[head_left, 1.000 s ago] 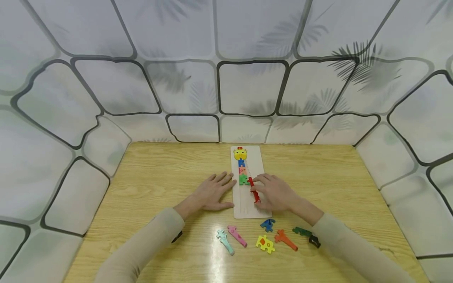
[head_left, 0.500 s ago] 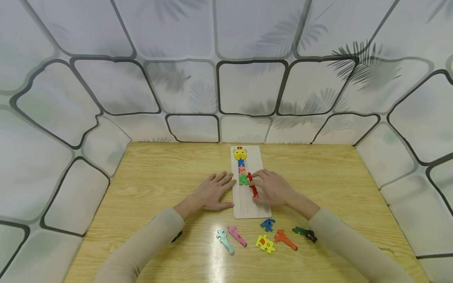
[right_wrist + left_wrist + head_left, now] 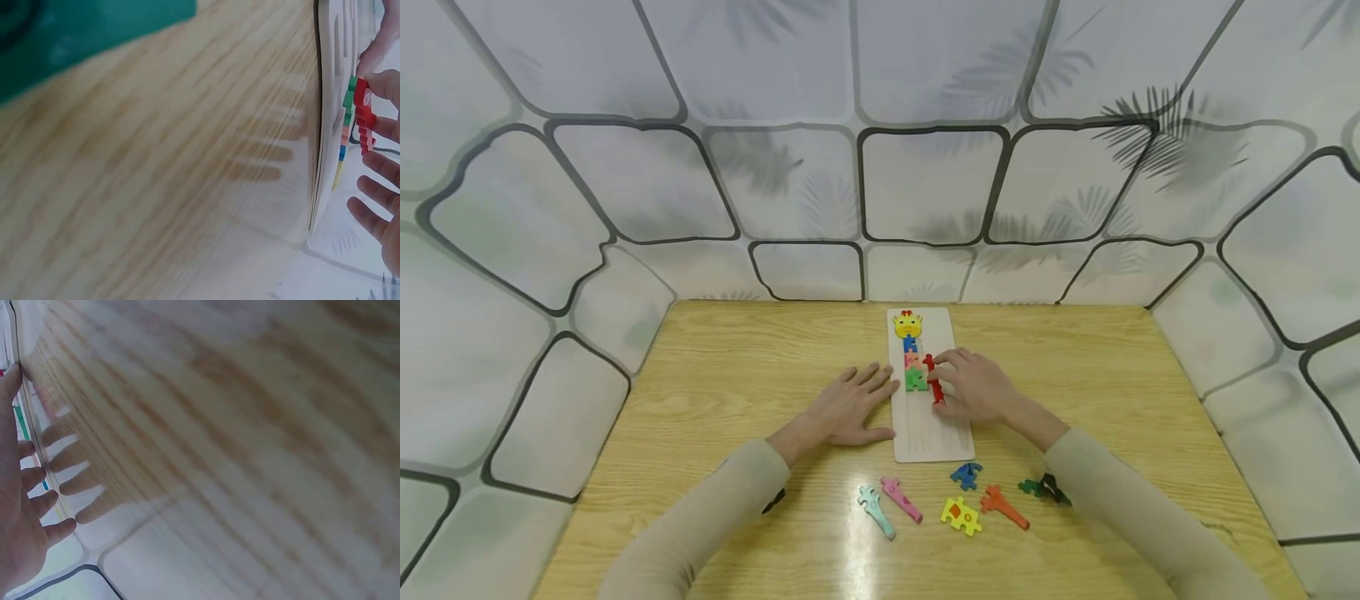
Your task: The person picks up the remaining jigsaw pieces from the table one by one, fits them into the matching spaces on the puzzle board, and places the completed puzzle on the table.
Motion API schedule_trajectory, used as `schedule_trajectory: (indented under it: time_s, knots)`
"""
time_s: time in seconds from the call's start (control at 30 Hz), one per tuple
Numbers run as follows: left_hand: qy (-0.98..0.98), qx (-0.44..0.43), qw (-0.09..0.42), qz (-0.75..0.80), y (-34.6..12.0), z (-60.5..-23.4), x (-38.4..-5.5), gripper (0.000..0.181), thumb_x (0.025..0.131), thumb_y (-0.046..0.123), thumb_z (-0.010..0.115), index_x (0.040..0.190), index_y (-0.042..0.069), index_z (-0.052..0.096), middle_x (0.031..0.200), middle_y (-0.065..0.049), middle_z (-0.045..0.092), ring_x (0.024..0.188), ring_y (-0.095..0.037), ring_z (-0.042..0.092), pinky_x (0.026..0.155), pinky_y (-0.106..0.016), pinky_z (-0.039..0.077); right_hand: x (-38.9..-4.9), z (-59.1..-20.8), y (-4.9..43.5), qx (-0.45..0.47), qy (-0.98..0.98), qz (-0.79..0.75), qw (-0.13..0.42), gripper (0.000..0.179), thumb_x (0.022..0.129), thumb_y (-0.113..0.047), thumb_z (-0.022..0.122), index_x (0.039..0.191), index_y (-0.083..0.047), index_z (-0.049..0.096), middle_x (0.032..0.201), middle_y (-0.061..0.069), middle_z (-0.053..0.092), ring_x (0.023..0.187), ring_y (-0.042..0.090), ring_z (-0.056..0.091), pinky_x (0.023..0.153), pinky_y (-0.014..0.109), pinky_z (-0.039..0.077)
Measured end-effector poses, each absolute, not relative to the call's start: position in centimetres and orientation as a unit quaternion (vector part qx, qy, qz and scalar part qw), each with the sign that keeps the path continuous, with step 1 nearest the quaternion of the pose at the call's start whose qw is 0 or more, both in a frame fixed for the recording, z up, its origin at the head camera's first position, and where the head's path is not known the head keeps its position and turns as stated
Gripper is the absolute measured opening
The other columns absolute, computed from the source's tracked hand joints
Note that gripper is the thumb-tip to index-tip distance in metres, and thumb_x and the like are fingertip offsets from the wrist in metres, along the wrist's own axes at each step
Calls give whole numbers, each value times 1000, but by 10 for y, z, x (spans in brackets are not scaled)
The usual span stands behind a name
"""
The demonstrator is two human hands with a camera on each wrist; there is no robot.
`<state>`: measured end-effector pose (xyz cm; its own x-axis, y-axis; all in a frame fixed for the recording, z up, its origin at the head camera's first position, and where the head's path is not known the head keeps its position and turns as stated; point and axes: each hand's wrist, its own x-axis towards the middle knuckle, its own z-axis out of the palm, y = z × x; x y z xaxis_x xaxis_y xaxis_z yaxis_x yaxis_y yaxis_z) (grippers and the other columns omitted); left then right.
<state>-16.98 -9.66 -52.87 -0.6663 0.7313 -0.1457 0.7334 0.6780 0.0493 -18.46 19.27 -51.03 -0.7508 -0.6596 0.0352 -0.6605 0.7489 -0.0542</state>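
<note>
A pale wooden puzzle board [image 3: 925, 433] lies on the table, with a yellow giraffe head [image 3: 907, 325] set at its top. Below the head run a blue piece [image 3: 910, 343], a pink-orange piece [image 3: 912, 360] and a green piece [image 3: 916, 380]. My right hand [image 3: 977, 387] pinches a long red puzzle piece [image 3: 364, 115] between thumb and fingers, beside the neck pieces over the board. Spread out flat, my left hand [image 3: 853, 407] touches the board's left edge with its fingertips; in the left wrist view its fingers [image 3: 59, 531] lie along that edge.
Nearer me on the table lie loose pieces: light blue [image 3: 876, 512], pink [image 3: 901, 500], blue [image 3: 966, 476], yellow [image 3: 961, 516] and orange [image 3: 1004, 507]. A dark green piece [image 3: 1032, 487] is partly hidden by the right sleeve. A patterned wall [image 3: 936, 187] stands behind the table.
My right hand has moved the red piece up the board, away from me, from below the green piece to alongside the green and pink-orange pieces. My left hand has stayed put.
</note>
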Motion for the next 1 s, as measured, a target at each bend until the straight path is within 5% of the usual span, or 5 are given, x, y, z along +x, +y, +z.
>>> schedule_trajectory:
  time_s: [1.0]
  knots:
    - [913, 399, 83, 0, -97, -528, -169, 90, 102, 75, 40, 169, 18, 25, 177, -10, 21, 165, -35, 24, 132, -56, 29, -206, -514, 186, 312, -948, 63, -23, 51, 91, -52, 78, 129, -17, 74, 139, 10, 65, 123, 31, 64, 98, 49, 61]
